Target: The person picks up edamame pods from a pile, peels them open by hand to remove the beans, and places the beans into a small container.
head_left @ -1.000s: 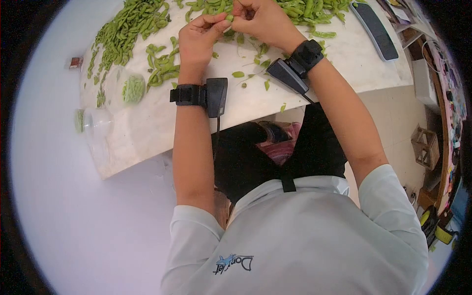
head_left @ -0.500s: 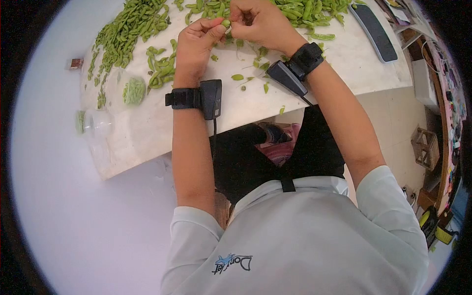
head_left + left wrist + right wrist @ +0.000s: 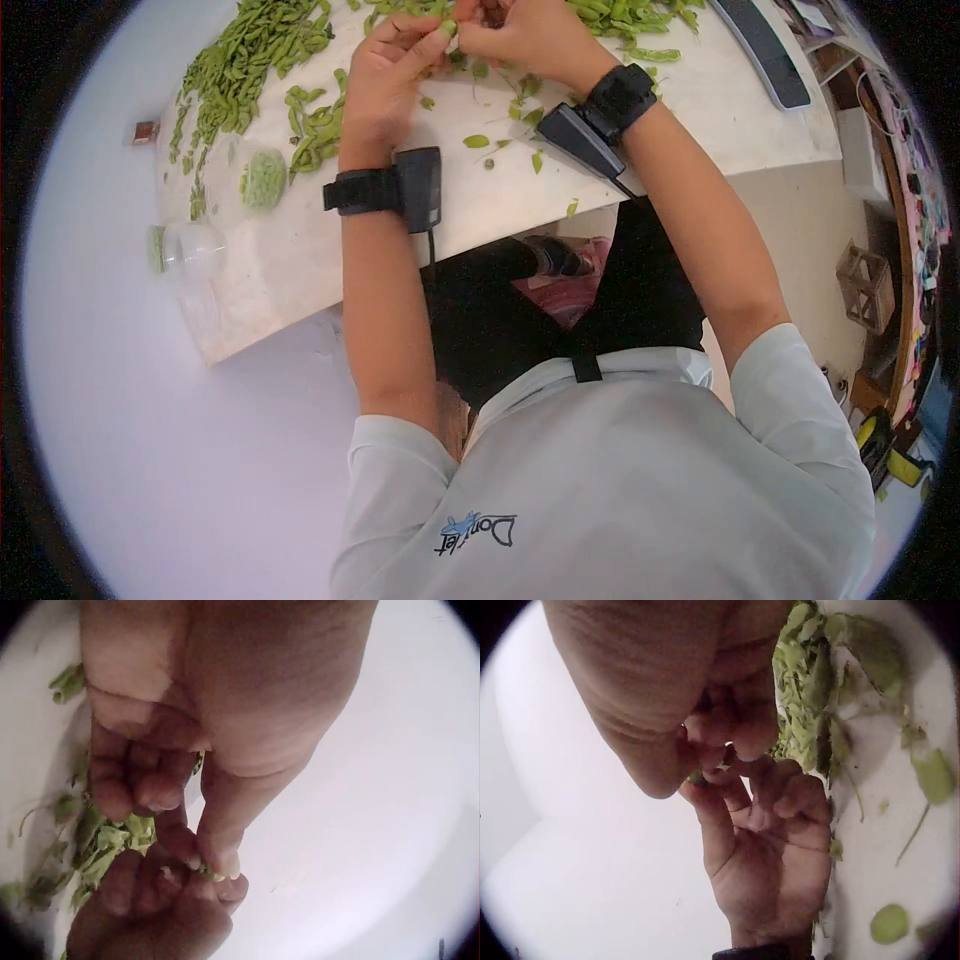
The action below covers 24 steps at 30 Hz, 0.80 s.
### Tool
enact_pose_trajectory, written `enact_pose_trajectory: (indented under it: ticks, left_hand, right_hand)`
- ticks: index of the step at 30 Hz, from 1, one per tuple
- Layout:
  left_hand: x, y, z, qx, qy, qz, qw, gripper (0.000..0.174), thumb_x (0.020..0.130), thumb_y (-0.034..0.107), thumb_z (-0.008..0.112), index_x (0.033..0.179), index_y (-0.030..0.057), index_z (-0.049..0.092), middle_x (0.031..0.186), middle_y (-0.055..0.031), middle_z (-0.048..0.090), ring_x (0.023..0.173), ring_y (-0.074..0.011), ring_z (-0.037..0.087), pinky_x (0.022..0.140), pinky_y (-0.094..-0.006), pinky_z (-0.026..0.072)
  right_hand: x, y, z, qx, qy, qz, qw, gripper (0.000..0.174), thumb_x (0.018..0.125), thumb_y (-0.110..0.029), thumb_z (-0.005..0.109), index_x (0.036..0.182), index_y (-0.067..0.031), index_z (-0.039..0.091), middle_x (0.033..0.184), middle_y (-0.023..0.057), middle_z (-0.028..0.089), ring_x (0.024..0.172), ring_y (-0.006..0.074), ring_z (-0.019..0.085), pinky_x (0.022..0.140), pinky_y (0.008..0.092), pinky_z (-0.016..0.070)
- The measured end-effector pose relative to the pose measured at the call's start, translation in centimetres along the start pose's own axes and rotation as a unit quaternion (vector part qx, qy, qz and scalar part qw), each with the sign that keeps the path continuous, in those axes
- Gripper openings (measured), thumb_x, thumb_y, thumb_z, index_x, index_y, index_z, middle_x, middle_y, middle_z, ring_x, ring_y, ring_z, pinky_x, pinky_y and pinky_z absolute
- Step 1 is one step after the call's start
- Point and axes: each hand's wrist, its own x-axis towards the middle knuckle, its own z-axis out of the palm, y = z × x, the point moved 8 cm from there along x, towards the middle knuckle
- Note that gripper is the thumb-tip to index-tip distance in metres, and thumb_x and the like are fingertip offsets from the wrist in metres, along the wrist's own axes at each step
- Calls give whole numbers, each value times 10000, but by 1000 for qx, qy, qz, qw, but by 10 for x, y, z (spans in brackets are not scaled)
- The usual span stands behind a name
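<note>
My left hand (image 3: 382,95) pinches a small green soybean pod (image 3: 448,27) between thumb and fingertips. Curled in close from the other side is my right hand (image 3: 540,42), its thumb and fingertips at the same pod. In the left wrist view the pod (image 3: 214,875) shows as a bit of green where both hands' fingertips meet. Most of it is hidden by fingers, as it is in the right wrist view, where only a speck of the pod (image 3: 696,778) appears. Behind the hands lie more green pods (image 3: 630,15).
A big heap of pods (image 3: 240,80) covers the table's far left, with a smaller pile (image 3: 318,130) nearer. Shelled beans fill a clear container (image 3: 262,180); a clear jar (image 3: 195,248) lies left of it. A phone (image 3: 765,50) lies at right. Loose leaves (image 3: 476,142) dot the front.
Both hands have shifted slightly up and left in the head view, along with the whole scene. The left hand has turned a little, its fingers still pinching the pod.
</note>
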Motion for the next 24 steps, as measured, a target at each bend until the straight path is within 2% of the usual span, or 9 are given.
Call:
enact_pose_trajectory:
  ticks: [2, 3, 6, 9, 12, 15, 18, 21, 24]
  left_hand:
    - [-1, 21, -3, 184, 81, 69, 977, 198, 861, 38, 648, 1055, 3, 634, 901, -54, 639, 832, -117, 598, 740, -250, 497]
    - [-4, 30, -4, 274, 122, 104, 948, 195, 853, 36, 659, 1045, 2, 643, 909, -54, 643, 847, -114, 602, 748, -245, 498]
    - [-4, 39, 3, 264, 80, 204, 939, 203, 823, 23, 691, 1022, -3, 666, 919, -50, 653, 844, -113, 610, 767, -234, 498]
    - [-6, 30, 3, 260, 113, 118, 952, 200, 809, 11, 701, 1008, 3, 681, 932, -39, 651, 823, -109, 606, 774, -232, 499]
    - [-6, 31, 7, 287, 98, 111, 946, 248, 813, 25, 702, 1058, 10, 668, 930, -32, 649, 820, -99, 597, 765, -221, 495]
    - [-9, 39, 16, 366, 113, 53, 922, 215, 849, 112, 683, 1047, 31, 661, 785, -20, 630, 678, -90, 555, 614, -238, 460]
    - [-2, 18, 1, 287, 75, 69, 952, 256, 825, 31, 693, 1076, 2, 652, 929, -32, 651, 818, -91, 592, 754, -215, 489]
    - [-2, 9, -8, 304, 89, 55, 947, 245, 841, 36, 674, 1082, 3, 642, 927, -34, 654, 815, -87, 592, 749, -215, 483]
    - [-9, 38, 15, 395, 115, 78, 908, 159, 843, 59, 670, 999, 30, 658, 809, -20, 635, 691, -89, 554, 629, -248, 465]
  right_hand:
    - [-1, 3, -2, 5, 14, 40, 999, 139, 803, -104, 614, 726, -36, 521, 612, 5, 480, 553, 76, 411, 511, 259, 362]
    - [-1, 6, -3, 15, 18, 57, 998, 139, 806, -109, 615, 727, -35, 527, 612, 5, 489, 549, 77, 418, 509, 261, 368]
    - [-3, 10, -4, -6, 16, 86, 996, 146, 813, -119, 614, 730, -31, 533, 609, 11, 512, 526, 79, 435, 495, 259, 384]
    - [-3, 10, -3, 2, 20, 123, 992, 147, 814, -120, 612, 734, -23, 535, 604, 21, 528, 502, 82, 455, 476, 256, 394]
    - [-3, 13, -4, 15, 17, 136, 990, 147, 810, -114, 611, 731, -15, 535, 601, 33, 538, 484, 89, 471, 462, 252, 396]
    - [-4, 13, -4, 1, 8, 132, 991, 148, 804, -109, 615, 726, -13, 534, 599, 37, 540, 481, 95, 476, 460, 252, 398]
    - [-3, 13, -2, -15, 1, 126, 992, 149, 800, -106, 618, 722, -13, 532, 596, 38, 537, 482, 96, 476, 459, 256, 399]
    - [-2, 11, 1, -45, -12, 107, 993, 143, 803, -102, 613, 722, -15, 533, 592, 39, 534, 483, 97, 478, 456, 261, 399]
    - [-2, 11, 2, -25, -10, 114, 993, 140, 811, -99, 604, 724, -16, 532, 593, 37, 532, 474, 97, 476, 449, 266, 397]
